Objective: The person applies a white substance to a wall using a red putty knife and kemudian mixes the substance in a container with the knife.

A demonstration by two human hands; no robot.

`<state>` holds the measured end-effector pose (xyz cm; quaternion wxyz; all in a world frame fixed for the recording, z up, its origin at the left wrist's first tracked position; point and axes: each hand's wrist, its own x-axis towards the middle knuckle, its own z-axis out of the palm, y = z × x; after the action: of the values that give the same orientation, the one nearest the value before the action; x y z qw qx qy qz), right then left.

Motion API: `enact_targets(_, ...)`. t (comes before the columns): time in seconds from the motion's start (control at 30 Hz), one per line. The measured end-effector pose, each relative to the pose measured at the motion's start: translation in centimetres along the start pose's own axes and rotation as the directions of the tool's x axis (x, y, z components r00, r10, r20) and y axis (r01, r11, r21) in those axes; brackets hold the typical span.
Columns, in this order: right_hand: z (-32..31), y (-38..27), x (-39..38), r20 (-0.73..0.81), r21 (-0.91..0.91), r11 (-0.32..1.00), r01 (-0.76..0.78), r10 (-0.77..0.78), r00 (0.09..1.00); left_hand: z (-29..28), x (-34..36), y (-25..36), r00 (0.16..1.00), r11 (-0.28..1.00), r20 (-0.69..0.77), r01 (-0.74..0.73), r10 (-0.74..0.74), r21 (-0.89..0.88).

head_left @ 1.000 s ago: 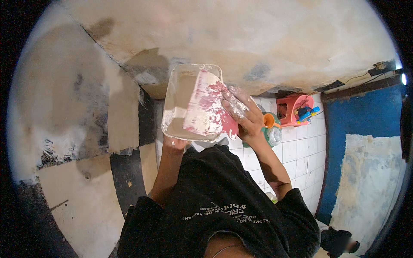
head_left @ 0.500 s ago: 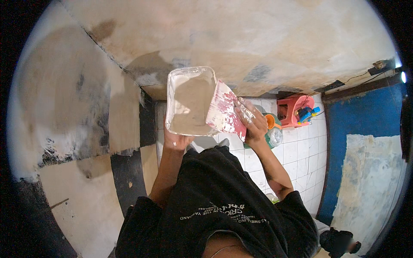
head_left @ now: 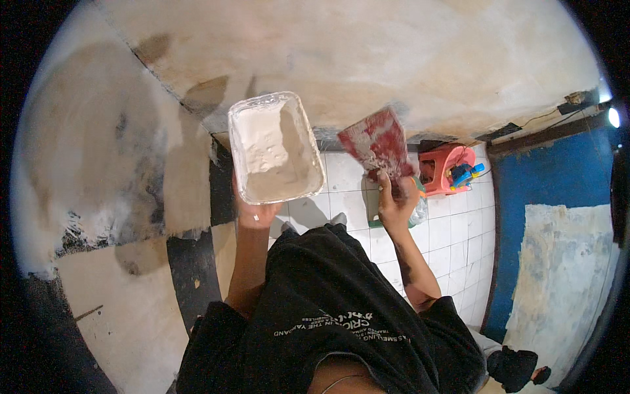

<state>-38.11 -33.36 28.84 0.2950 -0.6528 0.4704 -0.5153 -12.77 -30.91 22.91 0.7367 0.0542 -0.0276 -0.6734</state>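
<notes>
My left hand (head_left: 257,215) is closed around the lower end of a rectangular white tub (head_left: 319,154), supporting it from below; most fingers are hidden under it. Beige putty (head_left: 259,148) lies inside, lumpy and half in shadow, and dried smears coat the rim. To the right, apart from the tub, my right hand (head_left: 398,202) grips a dark red putty spreader (head_left: 382,139). Its thumb presses on the near face, which carries greyish putty smears. The wide edge of the blade points up and left, toward the patchy wall ahead.
A patched beige wall (head_left: 341,52) rises ahead, another wall (head_left: 141,171) on the left. On the white tiled floor (head_left: 459,253) stands a pink stool (head_left: 433,161) bearing a blue-and-yellow object (head_left: 467,176). Right is a blue panel (head_left: 548,164); a black object (head_left: 512,369) lies lower right.
The tub has shifted left and tilted. My right hand has drawn the spreader away from the tub's right rim and turned it, so its darker red, smeared face now shows.
</notes>
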Motion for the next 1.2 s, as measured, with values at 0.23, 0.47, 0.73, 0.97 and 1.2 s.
enact_targets(0.23,-0.1,-2.6,0.9,0.177,0.636,0.64,-0.43,0.422,0.889,0.0,-1.3,-0.2,0.99,0.986,0.126,0.088,-0.071,-0.138)
enact_targets(0.47,1.6,-5.1,1.2,0.023,0.516,0.818,-0.254,0.284,0.959,-1.9,-1.8,-0.8,0.996,0.999,0.084,0.001,-0.003,0.033)
enact_targets(0.73,4.3,-5.1,1.1,0.477,-0.21,0.86,0.466,-0.326,0.816,-0.3,-2.0,-1.9,0.988,0.979,0.132,0.105,-0.082,-0.176)
enact_targets(0.97,1.8,-2.0,0.6,0.494,-0.223,0.867,0.446,-0.294,0.819,1.2,-2.1,-0.4,0.999,0.997,-0.012,-0.037,0.036,-0.068)
enact_targets(1.2,1.9,-5.2,3.2,0.319,-0.246,0.848,0.469,-0.386,0.866,-1.5,-2.0,0.1,0.985,0.987,0.148,0.106,-0.087,-0.123)
